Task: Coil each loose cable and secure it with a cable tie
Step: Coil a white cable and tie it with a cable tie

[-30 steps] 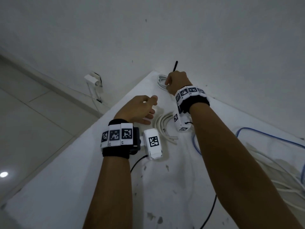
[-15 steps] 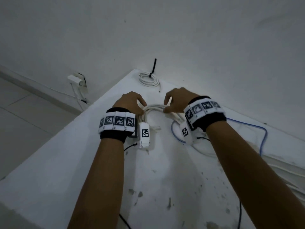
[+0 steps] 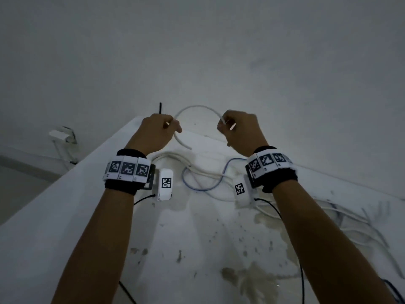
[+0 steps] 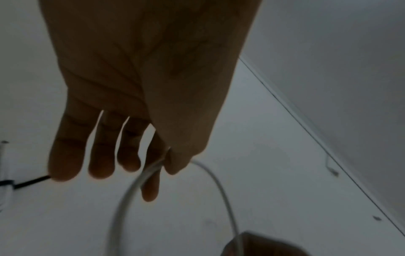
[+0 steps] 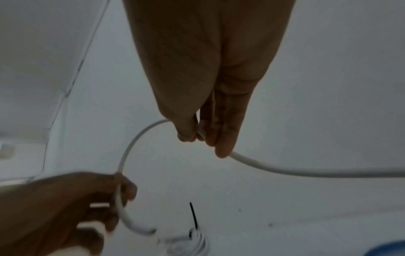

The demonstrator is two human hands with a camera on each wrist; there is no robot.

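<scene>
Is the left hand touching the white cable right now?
Touching. In the left wrist view, the left hand pinches the white cable between thumb and forefinger; the head view agrees.

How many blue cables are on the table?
1 for sure: a blue cable looped on the white table between the wrists. Another blue stretch at the bottom right edge may be separate; its link is hidden.

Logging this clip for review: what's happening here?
A person is starting to coil a white cable. The left hand pinches it near its free end, the right hand pinches it further along, and it arches between them above the white table. A blue cable lies loose below.
</scene>
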